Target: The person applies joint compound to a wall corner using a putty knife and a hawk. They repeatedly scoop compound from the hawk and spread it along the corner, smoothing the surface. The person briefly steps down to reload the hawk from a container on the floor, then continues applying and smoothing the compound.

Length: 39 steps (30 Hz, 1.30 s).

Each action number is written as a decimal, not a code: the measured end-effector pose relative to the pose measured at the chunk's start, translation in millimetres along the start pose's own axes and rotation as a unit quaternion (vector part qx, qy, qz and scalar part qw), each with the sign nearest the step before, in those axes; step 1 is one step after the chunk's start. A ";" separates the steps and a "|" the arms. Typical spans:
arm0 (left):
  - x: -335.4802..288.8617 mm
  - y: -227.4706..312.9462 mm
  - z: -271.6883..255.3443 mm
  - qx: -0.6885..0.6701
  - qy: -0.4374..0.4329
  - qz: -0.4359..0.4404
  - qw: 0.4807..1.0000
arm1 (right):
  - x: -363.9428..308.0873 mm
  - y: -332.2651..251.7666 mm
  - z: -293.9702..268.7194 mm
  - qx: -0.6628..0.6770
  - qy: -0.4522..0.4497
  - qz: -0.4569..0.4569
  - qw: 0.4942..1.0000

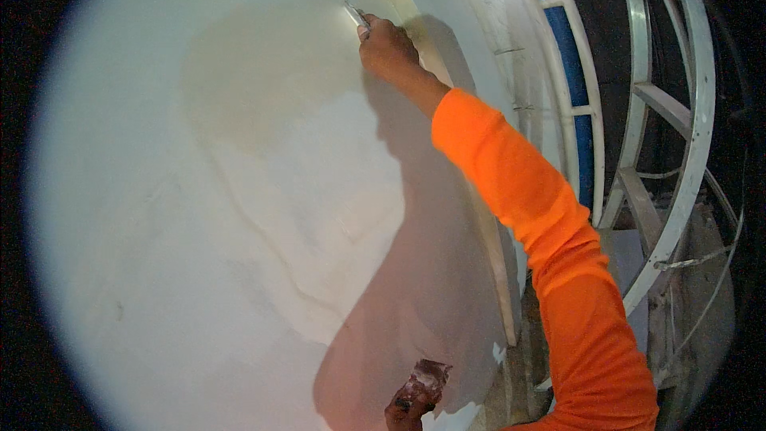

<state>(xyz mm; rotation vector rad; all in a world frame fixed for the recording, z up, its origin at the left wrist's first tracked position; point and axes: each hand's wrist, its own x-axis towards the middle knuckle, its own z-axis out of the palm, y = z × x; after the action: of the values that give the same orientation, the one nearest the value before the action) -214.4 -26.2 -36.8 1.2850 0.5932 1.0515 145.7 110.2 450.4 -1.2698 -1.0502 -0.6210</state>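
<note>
My right hand (388, 48), at the end of an orange sleeve, is raised to the upper part of a pale wall. It is closed round a putty knife (354, 13), whose thin metal blade lies against or very near the wall. Low in the view, my left hand (405, 413) grips a scraper (431, 375) with a wide, flat blade smeared with pale paste. Most of its handle is hidden by the fingers. The wall (295, 215) has a broad beige, damp-looking patch (263, 64) left of my right hand, with smeared whitish areas below.
A pale trim strip (495, 271) runs down the wall beside my right arm. Further right are a white-framed opening with a blue panel (570, 40) and a metal ladder (638, 96). A thin cable (722, 271) hangs near the ladder. My arm's shadow covers the wall's lower right part.
</note>
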 end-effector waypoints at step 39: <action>-6.9 10.2 9.9 0.020 -0.021 -0.006 1.000 | -209.7 -92.7 -2.0 0.163 0.011 -0.320 0.933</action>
<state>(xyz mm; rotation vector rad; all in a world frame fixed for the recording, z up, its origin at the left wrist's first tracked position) -212.1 -37.5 -26.0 1.3339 0.5914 1.0051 -23.3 52.0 306.7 -0.6140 -1.4927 -0.9002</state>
